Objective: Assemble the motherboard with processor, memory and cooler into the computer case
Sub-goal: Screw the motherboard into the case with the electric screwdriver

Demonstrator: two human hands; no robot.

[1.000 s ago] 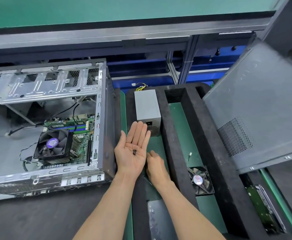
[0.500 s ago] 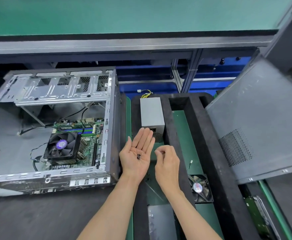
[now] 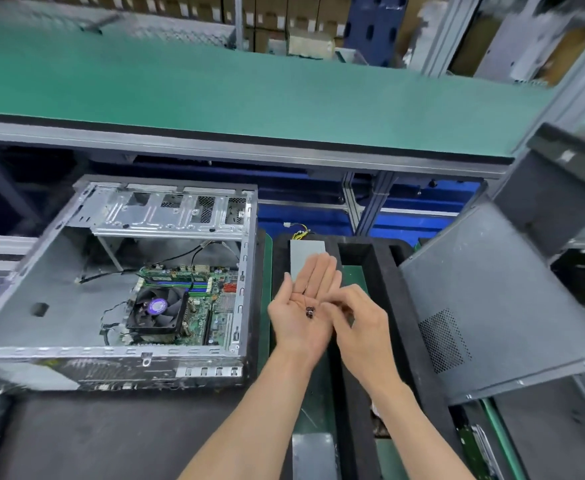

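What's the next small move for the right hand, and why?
Probably pinch one of the small dark screws off the open left palm. The right hand hovers beside them with fingertips curled toward the palm, and the motherboard with its cooler fan already sits inside the case, likely awaiting fastening.

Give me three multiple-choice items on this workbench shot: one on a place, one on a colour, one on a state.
1. Where are the small dark screws?
A. in the left hand's palm
B. on the motherboard
C. on the upper shelf

2. What colour is the cooler fan's centre label?
A. red
B. purple
C. yellow

3. How is the left hand held?
A. clenched
B. palm up, fingers straight
C. flat on the case

Key: A, the screws lie on the upturned palm; B, the cooler fan has a purple hub sticker; B, its fingers are extended beside the right hand.
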